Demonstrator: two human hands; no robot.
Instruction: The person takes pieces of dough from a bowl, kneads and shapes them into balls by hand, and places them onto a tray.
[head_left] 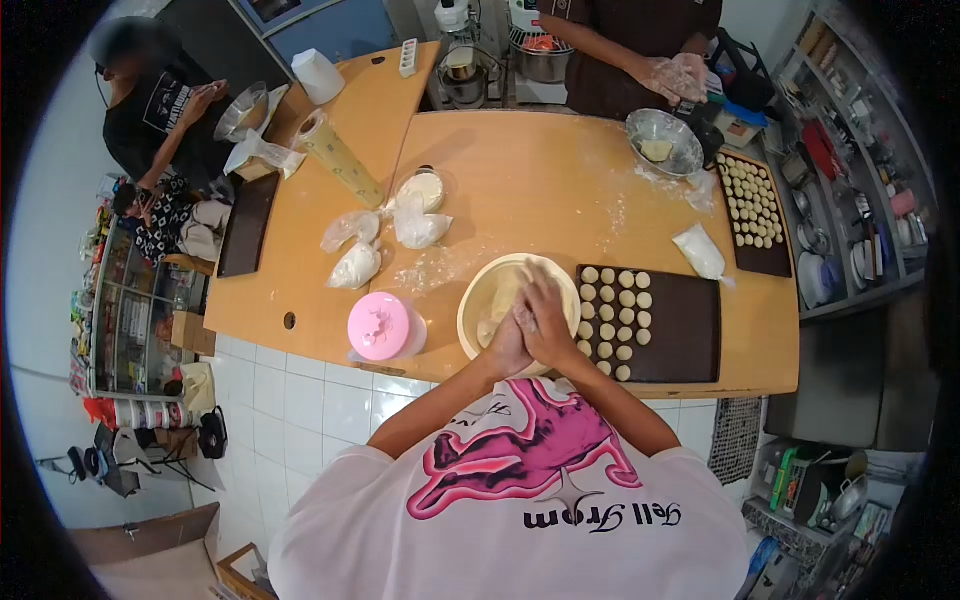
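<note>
My left hand [512,338] and my right hand [543,312] are pressed together over the near right part of a cream bowl [470,318]. Whatever lies between the palms is hidden. Pale dough [494,312] shows inside the bowl, left of the hands. Just right of the bowl, a dark tray [680,335] carries rows of small round dough balls [627,299] on its left part. A pink-lidded container [380,326] stands to the left of the bowl.
Bags of white powder [355,266] and a plastic roll [342,160] lie at the left. Across the table, a person's floury hands [680,78] are above a metal bowl [664,143]. Another filled tray [755,215] is far right. More people are at far left.
</note>
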